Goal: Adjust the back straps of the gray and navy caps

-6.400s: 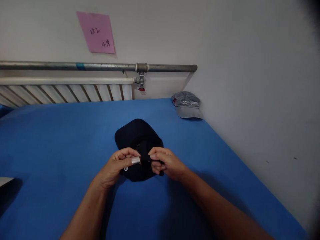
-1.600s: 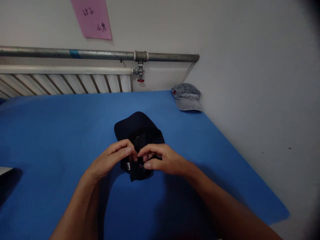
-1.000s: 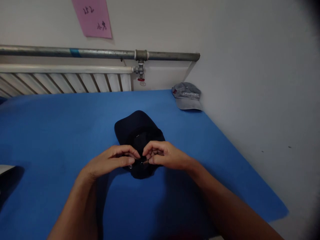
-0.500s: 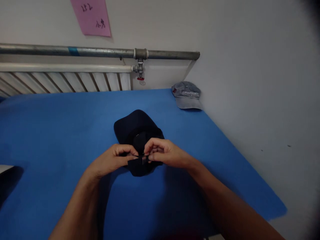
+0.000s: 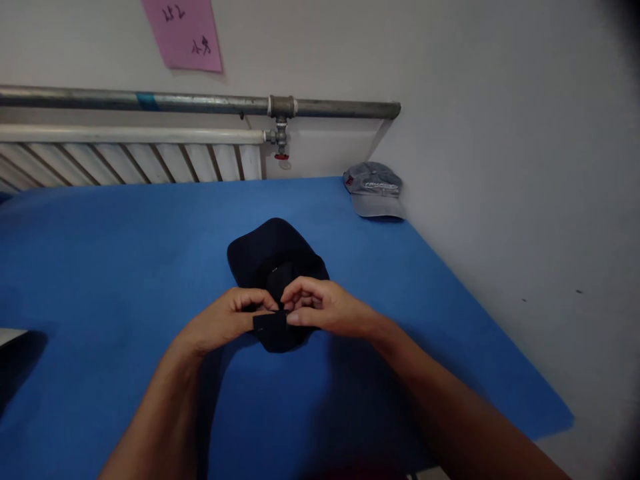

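A dark navy baseball cap (image 5: pixel 273 247) lies upside down on the blue-covered surface, its brim pointing away from me. At the near edge of the cap runs its dark back strap (image 5: pixel 270 323). My left hand (image 5: pixel 227 321) pinches the strap's left part between thumb and fingers. From the other side, my right hand (image 5: pixel 325 307) pinches the strap close to my left fingertips. The buckle on the strap is hidden behind my right fingers. Part of the cap's inside shows above both hands.
A grey cap (image 5: pixel 376 190) with white lettering sits at the far right corner against the wall. Behind the blue surface (image 5: pixel 125 267) stand a white radiator (image 5: pixel 165 160), a metal pipe (image 5: pixel 200 103) and a valve (image 5: pixel 281 137). A white-edged object (image 5: pixel 10 337) shows at the left edge.
My right fingers have shifted slightly left along the strap, and the metal buckle seen earlier is now covered. More of the strap's loose flap shows. My left hand has barely moved.
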`<move>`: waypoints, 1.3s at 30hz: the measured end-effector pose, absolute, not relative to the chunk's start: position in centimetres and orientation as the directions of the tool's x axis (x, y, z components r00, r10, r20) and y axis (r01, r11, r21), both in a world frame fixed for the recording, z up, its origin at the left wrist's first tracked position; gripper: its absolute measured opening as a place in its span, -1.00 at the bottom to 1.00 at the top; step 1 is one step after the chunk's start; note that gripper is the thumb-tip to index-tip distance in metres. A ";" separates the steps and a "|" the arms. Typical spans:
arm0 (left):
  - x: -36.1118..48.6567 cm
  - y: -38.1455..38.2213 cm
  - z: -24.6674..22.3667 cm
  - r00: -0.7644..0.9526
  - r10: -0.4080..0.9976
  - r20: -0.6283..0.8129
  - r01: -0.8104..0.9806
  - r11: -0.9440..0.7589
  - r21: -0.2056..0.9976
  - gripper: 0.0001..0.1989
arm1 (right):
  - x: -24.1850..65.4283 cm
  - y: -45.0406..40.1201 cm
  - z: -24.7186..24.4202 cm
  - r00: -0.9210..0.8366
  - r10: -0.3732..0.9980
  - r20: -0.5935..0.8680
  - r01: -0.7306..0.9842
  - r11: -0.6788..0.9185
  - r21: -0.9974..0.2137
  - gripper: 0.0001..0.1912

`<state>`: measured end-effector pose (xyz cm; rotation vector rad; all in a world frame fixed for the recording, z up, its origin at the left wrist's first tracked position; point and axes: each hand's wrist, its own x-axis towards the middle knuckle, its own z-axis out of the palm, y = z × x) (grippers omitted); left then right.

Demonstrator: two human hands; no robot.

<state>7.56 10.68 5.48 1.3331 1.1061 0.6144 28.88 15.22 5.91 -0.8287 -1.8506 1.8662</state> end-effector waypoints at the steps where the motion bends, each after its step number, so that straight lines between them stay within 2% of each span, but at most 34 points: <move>1: 7.6 10.7 5.5 0.401 0.874 -0.273 0.238 0.188 0.953 -0.84 | 28.8 15.2 5.9 -0.761 0.633 -0.140 0.145 -0.045 -0.988 -0.77; 7: 7.4 10.6 5.7 0.412 0.868 -0.278 0.237 0.192 0.952 -0.82 | 28.9 15.1 5.7 -0.794 0.575 -0.198 0.249 0.010 -0.968 -0.76; 13: 6.9 10.5 5.6 0.316 0.933 -0.173 0.173 0.123 0.977 -0.71 | 28.9 15.0 5.8 -0.776 0.601 -0.191 0.207 -0.043 -0.977 -0.81; 17: 6.7 10.5 5.9 0.406 0.898 -0.171 0.178 0.106 0.978 -0.73 | 28.9 15.2 5.6 -0.784 0.587 -0.199 0.232 -0.021 -0.973 -0.78; 25: 6.5 10.3 6.4 0.454 0.865 -0.212 0.304 0.073 0.950 -0.83 | 29.0 15.3 5.3 -0.790 0.578 -0.204 0.257 0.011 -0.966 -0.78; 28: 6.4 10.2 6.6 0.475 0.850 -0.228 0.378 0.037 0.925 -0.81 | 29.0 15.2 5.3 -0.815 0.542 -0.206 0.259 0.022 -0.966 -0.79; 33: 6.2 10.2 6.7 0.465 0.861 -0.208 0.467 -0.039 0.884 -0.74 | 28.9 15.2 5.3 -0.834 0.526 -0.163 0.281 0.152 -0.947 -0.79; 39: 6.3 10.2 6.5 0.467 0.854 -0.231 0.493 -0.035 0.869 -0.75 | 28.7 15.2 5.1 -0.817 0.550 -0.174 0.311 0.165 -0.936 -0.81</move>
